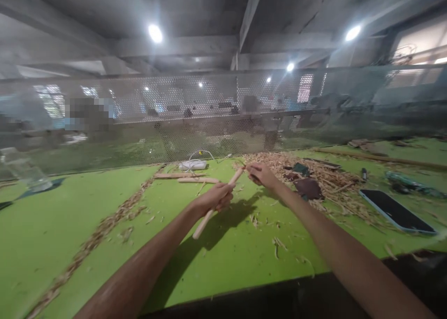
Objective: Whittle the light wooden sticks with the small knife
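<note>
My left hand (214, 197) is wrapped round a pale wooden stick (202, 225), which slants up and to the right over the green tabletop (230, 258). Close by the stick's upper end is my right hand (259, 173), its fingers pinched together. Whatever those fingers hold is too small and blurred to make out, and I cannot tell whether they touch the tip. Two more wooden sticks, one long (174, 175) and one short (198, 180), lie on the table beyond my left hand.
A heap of wood shavings (340, 177) with dark scraps (309, 188) lies right. Near it rests a phone (398, 212). A white device (193, 165) with a cable sits behind the sticks. A clear bottle (31, 172) stands left. A mesh panel (195, 132) runs along the back.
</note>
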A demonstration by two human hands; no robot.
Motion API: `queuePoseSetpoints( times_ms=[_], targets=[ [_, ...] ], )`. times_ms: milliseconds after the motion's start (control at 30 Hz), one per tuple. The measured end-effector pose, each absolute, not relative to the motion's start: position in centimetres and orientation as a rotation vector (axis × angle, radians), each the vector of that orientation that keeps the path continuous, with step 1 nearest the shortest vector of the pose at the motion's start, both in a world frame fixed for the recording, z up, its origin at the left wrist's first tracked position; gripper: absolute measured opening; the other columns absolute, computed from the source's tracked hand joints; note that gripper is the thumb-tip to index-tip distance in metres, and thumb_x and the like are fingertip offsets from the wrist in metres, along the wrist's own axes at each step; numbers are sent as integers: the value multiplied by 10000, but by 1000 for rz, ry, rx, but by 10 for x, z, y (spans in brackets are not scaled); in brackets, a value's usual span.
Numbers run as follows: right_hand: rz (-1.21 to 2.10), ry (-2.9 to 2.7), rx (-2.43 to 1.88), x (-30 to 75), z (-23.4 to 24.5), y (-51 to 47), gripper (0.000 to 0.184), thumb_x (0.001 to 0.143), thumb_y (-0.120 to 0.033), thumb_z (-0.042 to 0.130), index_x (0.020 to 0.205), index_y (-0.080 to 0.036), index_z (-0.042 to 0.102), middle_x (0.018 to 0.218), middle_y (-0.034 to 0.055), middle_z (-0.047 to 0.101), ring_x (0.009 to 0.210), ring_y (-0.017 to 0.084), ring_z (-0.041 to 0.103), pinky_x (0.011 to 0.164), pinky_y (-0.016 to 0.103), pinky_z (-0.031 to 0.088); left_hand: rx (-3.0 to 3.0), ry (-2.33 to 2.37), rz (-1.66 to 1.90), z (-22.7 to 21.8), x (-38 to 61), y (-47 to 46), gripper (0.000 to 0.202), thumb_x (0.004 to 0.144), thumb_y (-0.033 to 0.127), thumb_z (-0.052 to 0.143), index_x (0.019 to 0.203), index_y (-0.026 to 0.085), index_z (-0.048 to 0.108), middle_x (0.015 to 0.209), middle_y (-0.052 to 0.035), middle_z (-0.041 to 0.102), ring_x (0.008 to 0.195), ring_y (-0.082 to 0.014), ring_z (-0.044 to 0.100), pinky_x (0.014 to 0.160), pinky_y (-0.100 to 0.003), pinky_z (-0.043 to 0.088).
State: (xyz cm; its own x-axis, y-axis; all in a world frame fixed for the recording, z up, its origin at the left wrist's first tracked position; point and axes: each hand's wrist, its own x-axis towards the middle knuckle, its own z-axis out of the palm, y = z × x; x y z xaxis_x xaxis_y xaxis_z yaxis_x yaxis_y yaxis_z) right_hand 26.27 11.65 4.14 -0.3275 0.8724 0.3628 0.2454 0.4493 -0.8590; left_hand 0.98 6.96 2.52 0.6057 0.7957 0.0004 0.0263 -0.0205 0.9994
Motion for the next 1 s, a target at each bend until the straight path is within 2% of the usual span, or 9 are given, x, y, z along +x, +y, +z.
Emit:
queuePoseSetpoints(
  times_ms=[67, 133, 300, 400, 500, 600, 700, 867, 1000],
  targets=[
    [1027, -1846, -895, 253, 43, 108, 452, 980, -571, 723, 1175, -170, 800, 638, -25, 597, 476, 100, 388, 465, 242, 307, 1420, 733, 655, 23, 13, 68, 359, 1030, 506, 669, 854, 237, 509, 552, 94, 427, 384, -68, 334, 377, -196, 290],
    [1054, -1852, -895, 248, 43, 105, 423, 957, -548, 765, 1111, -155, 798, 616, -34, 584, 475, 89, 384, 455, 232, 291, 1378, 738, 652, 20, 14, 67, 359, 1027, 510, 671, 861, 225, 530, 574, 86, 447, 403, -69, 342, 389, -200, 289],
    [946, -1640, -986, 262, 45, 114, 421, 924, -544, 796, 982, -128, 814, 582, -17, 576, 478, 92, 404, 442, 236, 279, 1400, 766, 656, 16, 9, 67, 411, 1044, 533, 642, 812, 215, 522, 631, 59, 466, 482, -74, 387, 455, -212, 303],
    [855, -1494, -1027, 278, 48, 122, 457, 886, -581, 821, 915, -125, 812, 569, -6, 571, 470, 91, 396, 429, 238, 265, 1504, 878, 639, 15, 8, 69, 410, 1032, 579, 639, 877, 205, 573, 668, 56, 486, 507, -86, 388, 464, -232, 272],
    [789, -1418, -1045, 286, 49, 127, 484, 863, -610, 827, 854, -127, 804, 558, 6, 569, 465, 91, 397, 423, 234, 264, 1622, 980, 659, 16, 10, 68, 418, 1008, 601, 651, 953, 188, 617, 717, 51, 516, 545, -99, 420, 492, -250, 303],
    [770, -1395, -1014, 287, 47, 128, 500, 834, -634, 835, 850, -135, 810, 586, 21, 606, 453, 88, 401, 415, 232, 277, 1689, 1055, 698, 18, 13, 66, 431, 1006, 598, 626, 953, 170, 629, 725, 51, 509, 553, -103, 411, 513, -267, 323],
    [800, -1397, -953, 285, 44, 129, 536, 812, -669, 829, 889, -139, 818, 614, 29, 637, 439, 86, 386, 406, 238, 268, 1679, 1133, 767, 20, 15, 64, 456, 996, 612, 606, 921, 164, 632, 690, 63, 475, 529, -100, 360, 507, -272, 281],
    [655, -1455, -1021, 283, 46, 128, 555, 888, -677, 748, 1004, -141, 838, 632, 36, 639, 492, 114, 383, 462, 267, 293, 1554, 1116, 852, 23, 18, 62, 395, 981, 563, 627, 888, 181, 598, 645, 83, 439, 495, -89, 329, 484, -255, 239],
    [481, -1644, -1095, 278, 48, 121, 514, 986, -612, 647, 981, -139, 849, 703, 71, 680, 564, 149, 430, 521, 294, 347, 1422, 967, 905, 22, 17, 65, 279, 990, 447, 636, 923, 180, 589, 645, 92, 423, 477, -76, 312, 462, -231, 208]
  ],
)
